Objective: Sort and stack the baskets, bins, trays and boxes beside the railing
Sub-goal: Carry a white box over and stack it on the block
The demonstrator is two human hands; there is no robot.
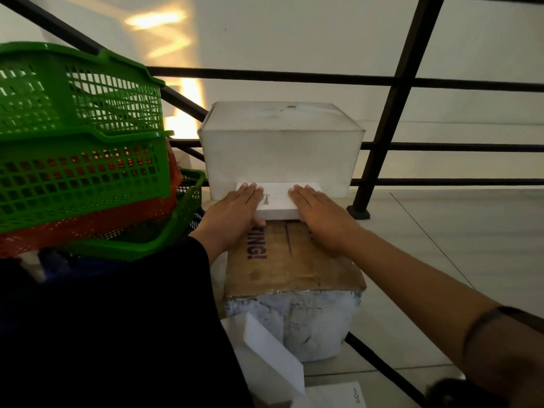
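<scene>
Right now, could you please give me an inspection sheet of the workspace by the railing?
Surface: pale tiled floor.
Job's things: small white box flat on the brown-topped box, against the large white box; green baskets stacked over a red basket, left.
Clutter: white boxes in the foreground.
Hands: left hand and right hand lie flat with straight fingers on the small white box's ends.
Cables: nothing seen.
Surroundings: black railing, pale wall behind.
</scene>
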